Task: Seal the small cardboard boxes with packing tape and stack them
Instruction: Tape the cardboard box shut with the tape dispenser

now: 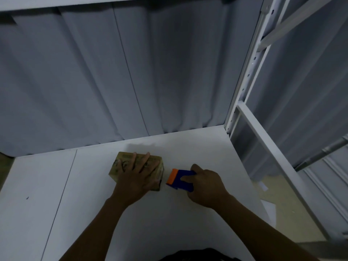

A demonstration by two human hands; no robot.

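Observation:
A small brown cardboard box point(120, 164) with dark print sits on the white table point(90, 204), near its middle. My left hand point(138, 178) lies flat on top of the box with its fingers spread and straight. Just right of the box, my right hand point(204, 185) grips a blue tape dispenser point(185, 180) with an orange front edge that points at the box's right side. A small gap separates the dispenser from the box. No tape strip is visible.
Grey curtains point(131, 72) hang behind the table's far edge. A white metal rack post point(250, 72) and a rail point(273, 147) border the table's right side. Beyond the rail lie a beige floor and white scraps point(269, 206).

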